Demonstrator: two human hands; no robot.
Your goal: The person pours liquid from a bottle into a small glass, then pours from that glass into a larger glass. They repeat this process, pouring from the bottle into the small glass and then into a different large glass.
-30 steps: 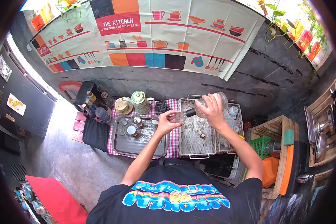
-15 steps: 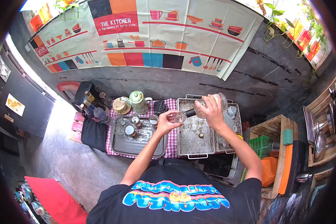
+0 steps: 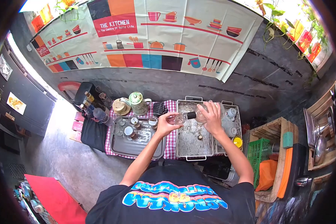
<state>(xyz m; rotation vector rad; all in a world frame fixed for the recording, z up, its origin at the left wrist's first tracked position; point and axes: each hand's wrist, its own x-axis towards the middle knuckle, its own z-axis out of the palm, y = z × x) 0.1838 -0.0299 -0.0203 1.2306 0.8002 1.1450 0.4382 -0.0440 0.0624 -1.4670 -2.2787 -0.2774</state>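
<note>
My left hand (image 3: 168, 124) pinches a small clear glass (image 3: 180, 119) above the left part of the white tray (image 3: 181, 149). In my right hand (image 3: 212, 118) is a clear glass bottle (image 3: 201, 115), lying nearly sideways, its black neck (image 3: 190, 115) pointing left at the glass's mouth. Fingers hide much of the bottle's body. Below them, a small cap-like piece (image 3: 200, 137) rests on the patterned tray surface.
A dark tray (image 3: 142, 149) on the checkered cloth (image 3: 170, 145) carries several small glasses (image 3: 129, 131). Behind it stand a green patterned pitcher (image 3: 139, 103) and a woven container (image 3: 121, 106). Bottles (image 3: 100, 115) are at left. Right of my arm are a yellow lid (image 3: 238, 142) and a wooden crate (image 3: 283, 153).
My right hand has come down slightly, and the bottle's base has dropped so it lies more level. My left hand keeps the glass at the bottle's neck.
</note>
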